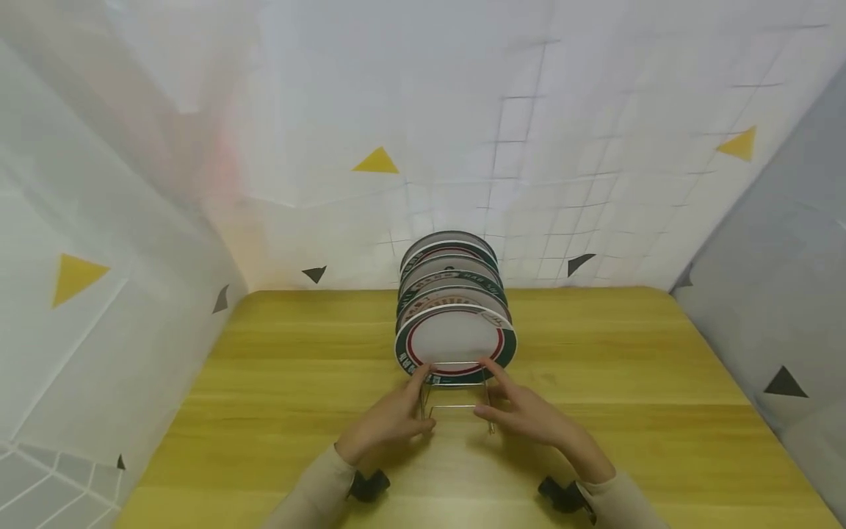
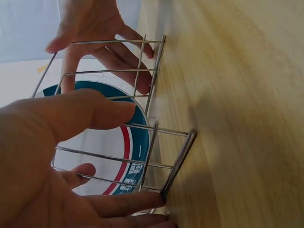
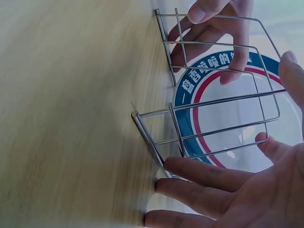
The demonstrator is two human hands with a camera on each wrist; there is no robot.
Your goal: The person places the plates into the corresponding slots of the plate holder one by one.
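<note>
A silver wire rack (image 1: 454, 384) stands on the wooden table, its front wires bare. Upright plates lean one behind another in a row that begins at the rack's front part. The nearest plate (image 1: 454, 338) is white with a red ring and a dark green lettered rim. On the rack's left side, my left hand (image 1: 390, 420) grips the wires between thumb and fingers. My right hand (image 1: 538, 417) holds the opposite side, index finger toward the upper wire, thumb lower. In the right wrist view, that hand's lower fingers (image 3: 204, 194) stretch beside the rack's foot.
Several more plates (image 1: 449, 239) stand behind, reaching close to the back wall. The wooden table (image 1: 297, 382) spreads to both sides. White sheeting with yellow and black triangles (image 1: 377, 160) encloses the back and sides. A black wrist device (image 1: 369, 486) sits by each sleeve.
</note>
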